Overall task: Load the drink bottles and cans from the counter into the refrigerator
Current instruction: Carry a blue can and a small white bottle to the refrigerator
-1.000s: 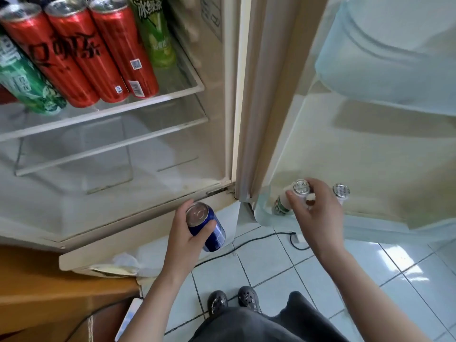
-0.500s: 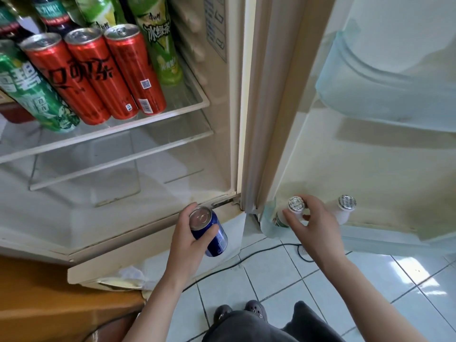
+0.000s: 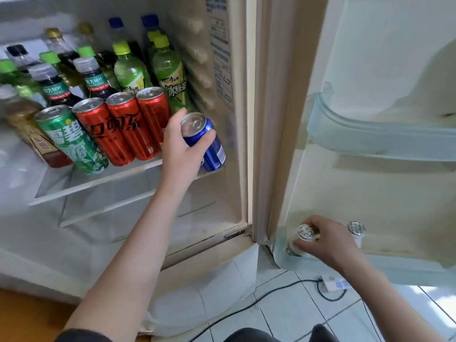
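Left hand [image 3: 182, 149] high, fingers curled; right hand [image 3: 329, 243] low, curled

floor: white tiles [image 3: 283, 319] | black cable [image 3: 276, 290] | white power strip [image 3: 335, 283] | wooden surface [image 3: 24, 317], lower left

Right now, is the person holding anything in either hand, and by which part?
The left hand grips a blue metal drink can around its upper side. The right hand pinches a small white bottle with a silver cap just below that cap.

Domestic room: small open fridge [image 3: 249, 95] packed with drinks [image 3: 170, 77], tiled floor [image 3: 283, 314], power strip [image 3: 334, 284].
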